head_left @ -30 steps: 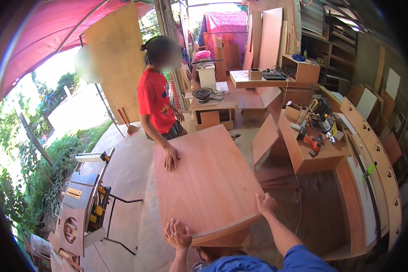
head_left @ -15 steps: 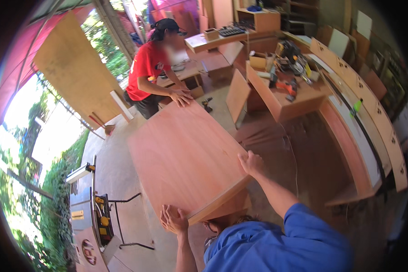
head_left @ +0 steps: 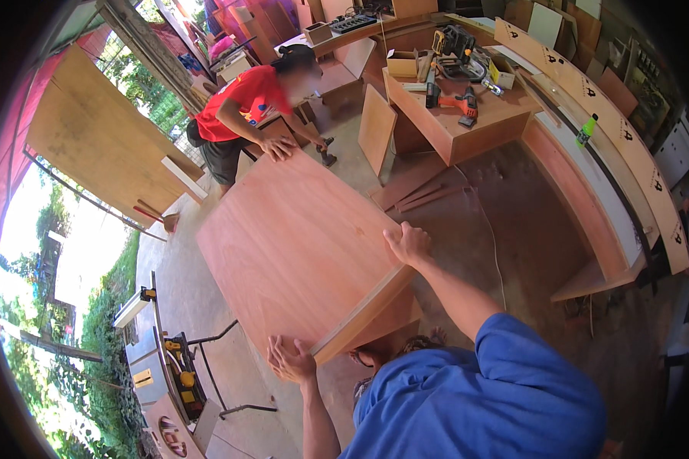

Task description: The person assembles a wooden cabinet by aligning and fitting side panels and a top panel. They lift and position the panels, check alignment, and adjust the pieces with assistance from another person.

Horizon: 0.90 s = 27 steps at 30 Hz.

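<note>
A large, reddish-brown plywood box (head_left: 306, 245) with a smooth top and a thick near edge lies tilted in front of me. My left hand (head_left: 291, 359) holds its near left corner, fingers laid over the top. At the near right corner my right hand (head_left: 409, 243) grips the edge, thumb on top. What lies under the box is mostly hidden. Across from me a co-worker in a red shirt (head_left: 245, 99) bends over and rests one hand (head_left: 278, 148) on the far corner. The co-worker's other hand is at a cordless drill (head_left: 326, 153) low by the floor.
On the right, a wooden cabinet (head_left: 482, 138) bears an orange cordless drill (head_left: 461, 105) and other tools. A green bottle (head_left: 587, 130) stands on long boards beyond it. A table saw (head_left: 180, 367) is at lower left. Wood strips (head_left: 429, 195) and a cord (head_left: 497, 260) lie on the floor.
The co-worker has bent lower and moved one hand off the box, down to the drill. My hands keep their places on the box's corners. The whole view has shifted slightly.
</note>
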Motion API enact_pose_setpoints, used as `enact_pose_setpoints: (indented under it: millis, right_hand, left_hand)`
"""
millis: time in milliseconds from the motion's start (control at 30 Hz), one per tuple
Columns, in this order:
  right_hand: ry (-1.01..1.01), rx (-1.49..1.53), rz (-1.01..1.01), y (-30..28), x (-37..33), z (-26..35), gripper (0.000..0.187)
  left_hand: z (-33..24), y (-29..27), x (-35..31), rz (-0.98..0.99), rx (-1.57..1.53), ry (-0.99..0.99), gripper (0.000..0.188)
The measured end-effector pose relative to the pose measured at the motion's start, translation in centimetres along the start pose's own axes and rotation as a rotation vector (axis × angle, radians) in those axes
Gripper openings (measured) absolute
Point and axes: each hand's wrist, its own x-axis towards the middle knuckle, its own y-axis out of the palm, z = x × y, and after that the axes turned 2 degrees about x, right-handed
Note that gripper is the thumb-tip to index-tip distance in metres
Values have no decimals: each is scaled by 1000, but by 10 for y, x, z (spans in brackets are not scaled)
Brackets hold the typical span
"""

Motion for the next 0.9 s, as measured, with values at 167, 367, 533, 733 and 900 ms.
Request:
enact_pose_setpoints:
  millis: [167, 367, 533, 733, 900]
  right_hand:
    - [4, -15, -8, 2, 1, -1, 69]
    - [-16, -1, -53, 6, 1, 1, 67]
    - [-26, -6, -83, 9, 1, -1, 65]
    - [-46, 9, -94, 8, 2, -2, 66]
    - [-29, 8, -78, 6, 1, -1, 65]
  left_hand:
    - [1, 1, 2, -1, -9, 3, 48]
    - [5, 3, 2, -23, -9, 11, 48]
    - [5, 3, 2, -35, -46, 17, 49]
    - [3, 1, 2, -38, -22, 25, 50]
    - [2, 0, 2, -21, -16, 6, 50]
